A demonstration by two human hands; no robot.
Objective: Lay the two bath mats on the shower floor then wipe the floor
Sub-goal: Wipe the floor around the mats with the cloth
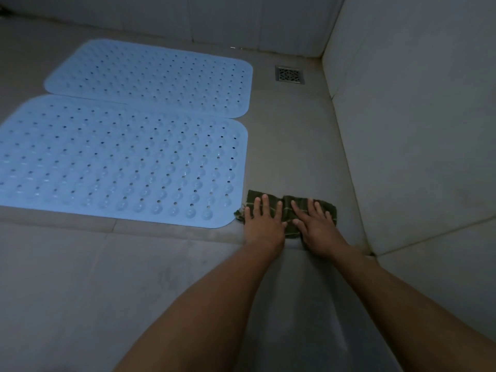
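Note:
Two light blue bath mats with rows of holes lie flat on the grey shower floor [295, 146]. The far mat [150, 76] is near the back wall and the near mat [118, 159] lies right in front of it, their edges touching. A dark green checked cloth [288, 208] lies on the floor just right of the near mat's front corner. My left hand [264, 220] presses flat on the cloth's left half, fingers straight. My right hand [316, 224] presses flat on its right half.
A square metal drain grate [290, 75] sits in the far right corner of the floor. A tiled wall [418, 116] rises close on the right and another [214, 20] along the back. A low step edge [134, 226] runs across under the near mat's front.

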